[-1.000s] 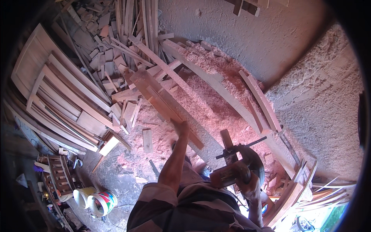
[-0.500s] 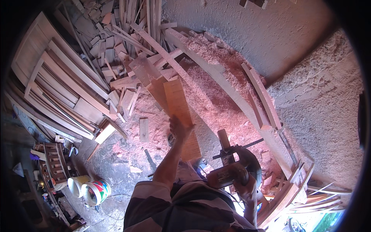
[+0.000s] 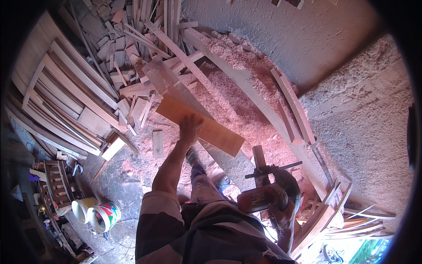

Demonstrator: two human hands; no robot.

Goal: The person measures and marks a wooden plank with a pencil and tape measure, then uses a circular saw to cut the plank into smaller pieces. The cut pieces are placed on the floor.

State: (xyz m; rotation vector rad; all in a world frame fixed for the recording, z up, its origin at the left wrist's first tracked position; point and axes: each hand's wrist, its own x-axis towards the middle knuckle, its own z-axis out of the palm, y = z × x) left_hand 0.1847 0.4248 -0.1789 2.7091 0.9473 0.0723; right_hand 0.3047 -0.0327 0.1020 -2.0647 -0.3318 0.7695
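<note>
A flat orange-brown wooden board (image 3: 222,136) lies slantwise across a longer plank (image 3: 226,160) in front of me. My left hand (image 3: 190,127) is on this board left of its middle, fingers spread over the top face and gripping it. At the lower right, my right hand (image 3: 281,214) is wrapped round the handle of a circular saw (image 3: 260,198). A dark guide bar crosses the saw's front. Its blade is hidden from this angle, and part of my right hand's grip is behind the saw body.
Long boards and frames (image 3: 74,97) lean at the left. Behind is a heap of wood offcuts (image 3: 116,48). Pinkish shavings (image 3: 237,101) cover the floor around long beams (image 3: 250,83). Two buckets (image 3: 104,216) stand lower left, and a rough wall (image 3: 360,105) rises on the right.
My left hand has turned the board from nearly upright in the picture to a slant, its near end swinging right. The hand has shifted up and left. The saw has barely moved.
</note>
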